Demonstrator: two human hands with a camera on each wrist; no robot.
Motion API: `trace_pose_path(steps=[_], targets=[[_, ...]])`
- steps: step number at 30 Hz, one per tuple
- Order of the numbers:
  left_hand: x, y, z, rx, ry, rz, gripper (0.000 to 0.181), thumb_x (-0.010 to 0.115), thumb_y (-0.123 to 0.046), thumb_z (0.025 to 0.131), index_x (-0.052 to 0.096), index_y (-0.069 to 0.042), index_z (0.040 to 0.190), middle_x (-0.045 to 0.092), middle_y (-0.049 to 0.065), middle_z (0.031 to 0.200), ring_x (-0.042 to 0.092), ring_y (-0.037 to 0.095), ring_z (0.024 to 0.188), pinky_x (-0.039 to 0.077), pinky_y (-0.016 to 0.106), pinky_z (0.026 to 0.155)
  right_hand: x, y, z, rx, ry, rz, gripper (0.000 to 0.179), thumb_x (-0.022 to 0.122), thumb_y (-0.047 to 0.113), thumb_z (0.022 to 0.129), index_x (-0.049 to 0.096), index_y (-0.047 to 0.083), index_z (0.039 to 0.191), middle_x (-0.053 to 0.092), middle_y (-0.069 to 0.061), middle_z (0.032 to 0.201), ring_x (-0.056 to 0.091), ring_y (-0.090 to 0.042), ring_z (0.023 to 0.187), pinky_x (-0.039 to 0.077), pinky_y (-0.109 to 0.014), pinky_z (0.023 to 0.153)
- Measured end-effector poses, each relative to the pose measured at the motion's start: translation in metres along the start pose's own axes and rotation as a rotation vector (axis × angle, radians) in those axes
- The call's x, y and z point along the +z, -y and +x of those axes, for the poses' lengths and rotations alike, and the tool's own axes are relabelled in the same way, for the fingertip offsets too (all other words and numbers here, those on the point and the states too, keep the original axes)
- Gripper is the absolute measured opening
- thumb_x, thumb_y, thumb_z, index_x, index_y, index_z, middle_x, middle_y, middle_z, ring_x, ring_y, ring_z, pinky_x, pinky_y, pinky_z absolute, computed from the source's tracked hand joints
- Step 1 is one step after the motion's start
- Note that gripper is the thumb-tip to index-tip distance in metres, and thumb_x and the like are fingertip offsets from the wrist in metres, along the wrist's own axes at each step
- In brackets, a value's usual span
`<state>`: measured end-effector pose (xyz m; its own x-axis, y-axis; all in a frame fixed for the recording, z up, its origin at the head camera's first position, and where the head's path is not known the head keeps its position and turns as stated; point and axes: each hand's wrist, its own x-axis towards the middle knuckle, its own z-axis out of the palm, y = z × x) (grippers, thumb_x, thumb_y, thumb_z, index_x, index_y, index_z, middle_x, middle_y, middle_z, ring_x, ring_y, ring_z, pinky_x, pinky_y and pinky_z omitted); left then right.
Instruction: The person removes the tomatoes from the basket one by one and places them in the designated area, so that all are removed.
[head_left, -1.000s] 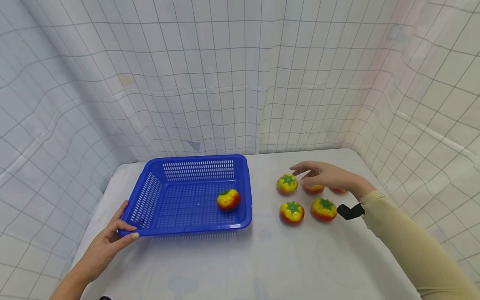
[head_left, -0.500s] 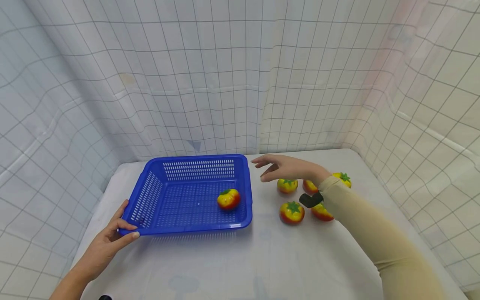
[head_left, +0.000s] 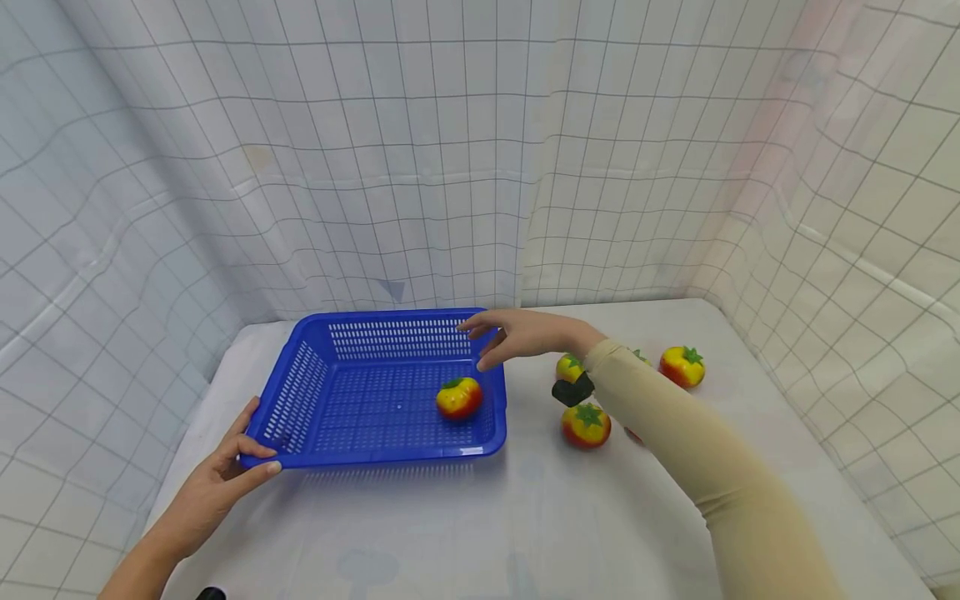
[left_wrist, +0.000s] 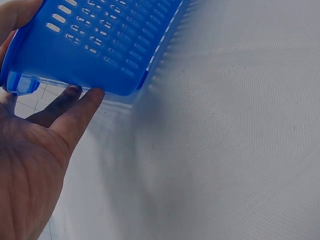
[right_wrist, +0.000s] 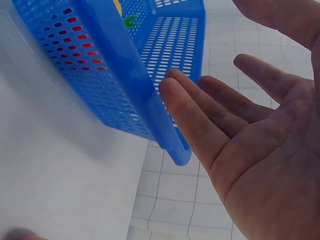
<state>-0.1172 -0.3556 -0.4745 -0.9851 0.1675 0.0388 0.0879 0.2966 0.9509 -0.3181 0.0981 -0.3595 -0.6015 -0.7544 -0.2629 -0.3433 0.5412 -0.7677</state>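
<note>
A blue plastic basket point(head_left: 405, 457) with slotted sides stands on the left half of the white table. One red-and-yellow toy tomato point(head_left: 459, 398) with a green leaf top lies inside near its right wall. At the near left corner my left hand point(head_left: 204, 493) grips the rim between thumb and fingers; the left wrist view shows fingertips against the slotted wall point(left_wrist: 107, 45). My right hand point(head_left: 528, 335) hovers over the basket's right rim, fingers spread and holding nothing. In the right wrist view its fingers point(right_wrist: 192, 115) overlap the rim.
More toy tomatoes sit on the table to the right: one in front point(head_left: 586, 426), one at the far right point(head_left: 682, 367), others partly hidden by the right sleeve point(head_left: 697, 450). A white grid-lined curtain point(head_left: 420, 167) encloses the table's back and sides.
My right hand has moved left from above the toy tomatoes to the basket's right rim, empty throughout. The left hand and basket have stayed in place.
</note>
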Motion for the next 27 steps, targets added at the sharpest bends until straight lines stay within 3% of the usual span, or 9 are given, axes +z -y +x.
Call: trace_pose_path(steps=[7,14,27], targets=[[0.0,-0.002,-0.001,-0.006,-0.003,0.0,0.016,0.058,-0.006,0.104,0.05,0.006,0.113,-0.011,-0.012,0.171,0.0,0.062,0.145,0.043,0.009,0.094,0.005,0.007,0.021,-0.021,0.052,-0.03,0.072,0.079,0.03,0.09,0.045,0.026,0.153,0.051,-0.002,0.149,0.059,-0.017,0.125,0.051,-0.036,0.101],[-0.001,-0.002,-0.001,-0.007,-0.003,0.003,0.015,0.058,-0.006,0.105,0.05,0.005,0.112,-0.011,-0.012,0.171,0.002,0.062,0.145,0.044,0.009,0.094,0.01,0.01,0.036,-0.035,0.086,-0.076,0.07,0.079,0.028,0.09,0.046,0.023,0.152,0.052,-0.007,0.15,0.048,-0.029,0.138,0.047,-0.04,0.106],[0.0,-0.003,0.001,-0.024,-0.017,0.0,0.02,0.061,-0.008,0.103,0.049,0.005,0.111,-0.012,-0.012,0.17,0.002,0.066,0.142,0.044,0.009,0.092,0.018,0.025,0.065,0.09,0.194,-0.339,0.061,0.077,0.016,0.091,0.054,0.022,0.146,0.056,-0.009,0.145,0.052,-0.023,0.13,0.047,-0.043,0.106]])
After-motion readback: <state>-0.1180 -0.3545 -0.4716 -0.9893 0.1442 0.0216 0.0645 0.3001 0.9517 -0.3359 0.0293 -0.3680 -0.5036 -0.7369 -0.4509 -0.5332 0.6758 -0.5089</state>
